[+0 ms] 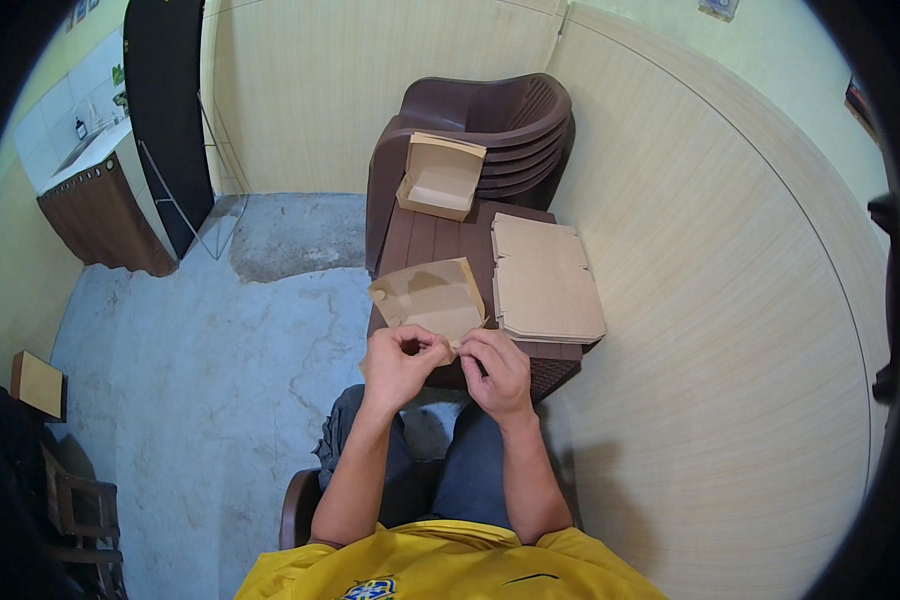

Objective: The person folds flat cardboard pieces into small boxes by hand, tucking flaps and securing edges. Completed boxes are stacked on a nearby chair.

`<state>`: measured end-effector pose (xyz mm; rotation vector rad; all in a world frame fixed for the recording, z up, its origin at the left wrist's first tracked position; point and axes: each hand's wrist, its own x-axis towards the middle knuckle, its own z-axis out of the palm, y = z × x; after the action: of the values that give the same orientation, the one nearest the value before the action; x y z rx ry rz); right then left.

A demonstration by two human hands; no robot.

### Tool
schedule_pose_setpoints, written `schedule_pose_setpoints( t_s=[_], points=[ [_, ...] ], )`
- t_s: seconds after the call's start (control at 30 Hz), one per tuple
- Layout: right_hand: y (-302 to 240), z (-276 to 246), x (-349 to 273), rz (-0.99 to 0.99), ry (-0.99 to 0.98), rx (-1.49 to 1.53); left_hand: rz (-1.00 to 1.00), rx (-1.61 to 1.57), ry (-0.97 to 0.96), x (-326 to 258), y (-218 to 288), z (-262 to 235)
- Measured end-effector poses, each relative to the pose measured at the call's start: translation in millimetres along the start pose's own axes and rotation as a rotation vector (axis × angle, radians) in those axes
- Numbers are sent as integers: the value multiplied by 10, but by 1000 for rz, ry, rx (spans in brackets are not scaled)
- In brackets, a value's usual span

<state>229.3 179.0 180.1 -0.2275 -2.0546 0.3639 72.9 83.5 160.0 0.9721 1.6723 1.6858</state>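
A partly folded cardboard box (432, 292) lies at the near end of the brown table (410, 232), its lid raised on the far side. At the box's near edge, my left hand (400, 368) is closed in a pinch on the cardboard. My right hand (496, 372) pinches the same edge just to the right, its fingertips close to the left ones. The exact fold between the fingers is too small to make out. Beyond it sits a folded cardboard box (440, 182) with its lid up. Flat cardboard blanks (546, 275) are stacked to the right of my hands.
Stacked brown plastic chairs (520, 120) stand behind the table. A pale wood-grain panel wall (710, 300) runs close along the right. At far left are a sink counter (95, 155) with a brown curtain, a metal rack (185, 205) and a wooden chair (80, 505).
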Motion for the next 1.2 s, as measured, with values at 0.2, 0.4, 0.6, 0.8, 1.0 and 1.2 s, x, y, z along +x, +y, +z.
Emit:
schedule_pose_setpoints(
  t_s=[0.2,0.4,0.6,0.8,1.0,1.2],
  points=[
    [34,-13,5,-21,-38,10,33,27,-67,-7,-39,10],
    [42,-43,-41,35,-111,40,103,31,-153,35,-188,-37],
    [49,6,-64,56,-99,57,128,76,-125,37,-285,1],
    [80,25,-84,68,-91,43,200,116,-174,26,-214,-32],
    [97,38,-102,90,-117,53,231,176,-178,-1,-140,-55],
    [110,70,-134,105,-123,30,225,204,-209,18,-198,-63]
  ],
)
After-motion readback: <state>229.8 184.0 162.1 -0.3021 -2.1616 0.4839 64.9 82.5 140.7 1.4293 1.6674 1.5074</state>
